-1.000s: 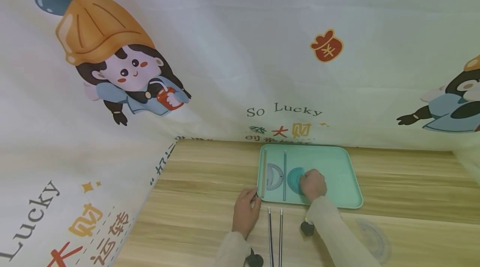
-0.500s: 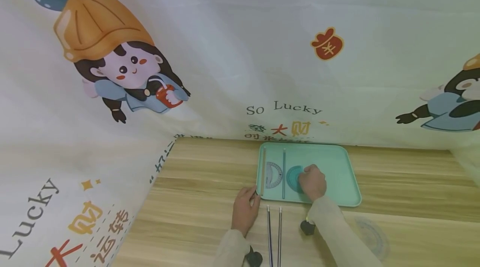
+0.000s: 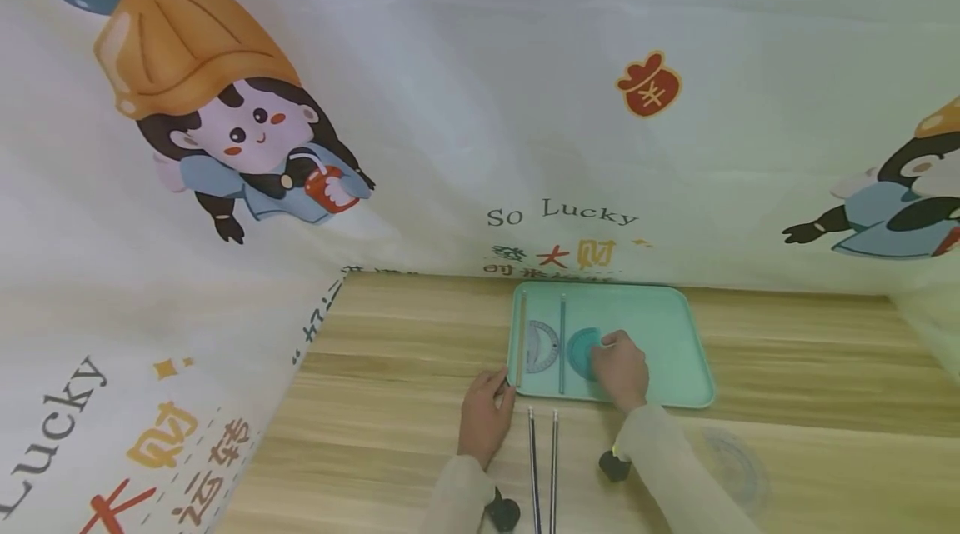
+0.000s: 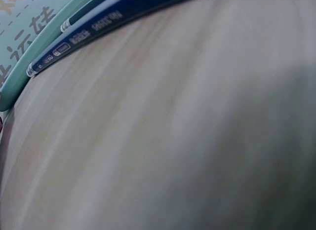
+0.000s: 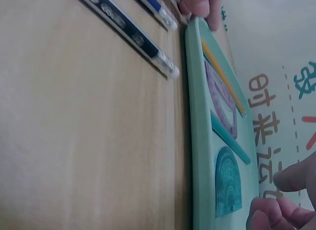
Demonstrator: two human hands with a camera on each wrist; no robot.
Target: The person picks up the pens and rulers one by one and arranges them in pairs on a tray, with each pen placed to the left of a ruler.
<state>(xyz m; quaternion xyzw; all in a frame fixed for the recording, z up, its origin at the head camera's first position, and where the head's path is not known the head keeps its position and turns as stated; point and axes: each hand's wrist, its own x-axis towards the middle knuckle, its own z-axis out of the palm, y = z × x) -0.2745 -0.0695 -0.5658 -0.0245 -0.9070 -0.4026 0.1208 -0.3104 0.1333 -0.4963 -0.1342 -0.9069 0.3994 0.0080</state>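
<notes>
- The right hand (image 3: pixel 621 369) rests bent fingers on the blue protractor (image 3: pixel 581 348) in the green tray (image 3: pixel 675 351); a real grip cannot be told
- At 9 o'clock, the left hand (image 3: pixel 486 416) pinches the tray's near corner

A teal half-round protractor (image 3: pixel 582 350) lies flat in the mint tray (image 3: pixel 667 326), beside a teal ruler (image 3: pixel 562 342).

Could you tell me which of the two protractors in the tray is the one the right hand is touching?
It is the solid teal protractor, on the right of the teal stick; the right hand rests on its edge. The clear protractor lies untouched between the two sticks.
</notes>
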